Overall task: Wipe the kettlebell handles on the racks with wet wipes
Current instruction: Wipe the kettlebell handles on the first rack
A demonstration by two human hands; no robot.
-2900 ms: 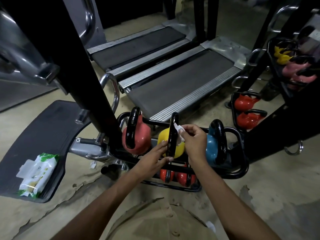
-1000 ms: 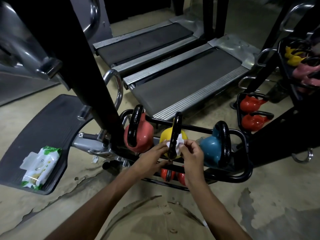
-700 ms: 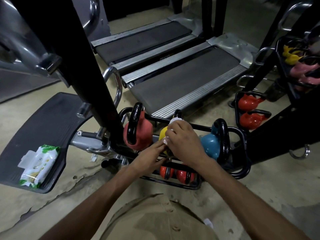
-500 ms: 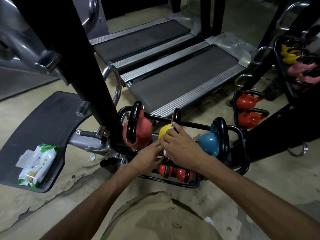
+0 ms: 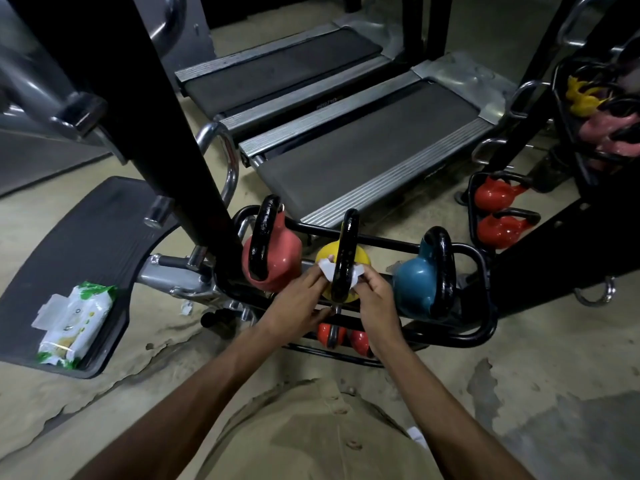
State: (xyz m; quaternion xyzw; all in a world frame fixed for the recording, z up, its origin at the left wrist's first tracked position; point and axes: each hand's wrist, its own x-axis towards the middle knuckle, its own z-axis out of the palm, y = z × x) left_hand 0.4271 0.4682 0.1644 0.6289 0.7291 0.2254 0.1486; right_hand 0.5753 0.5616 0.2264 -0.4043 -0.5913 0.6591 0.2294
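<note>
Head view: both hands work the yellow kettlebell [image 5: 360, 263], middle of the near rack [image 5: 483, 327]. A wet wipe [image 5: 327, 270] is looped behind its black handle [image 5: 344, 254]. Left hand [image 5: 294, 306] is pinched on the wipe's left end, right hand [image 5: 375, 297] pinched on the right end.

Judgement on doing it well: keep the wipe taut w/ both ends pinched, saw it side to side and slide it up the loop so the far face and top curve get covered too, not just the near leg. Bell probably heavy enough to stay put.

Counts: near rack top row has 3 bells, pink [image 5: 277, 261], yellow, blue [image 5: 415, 282]; approx 2 red ones [image 5: 327, 334] below, partly hidden. Far-right low rack has 2 red bells [image 5: 495, 211]. Far-right upper rack count unclear. 1 wipes pack [image 5: 74, 318] on the mat at left. 2 treadmills [image 5: 353, 157] beyond.
</note>
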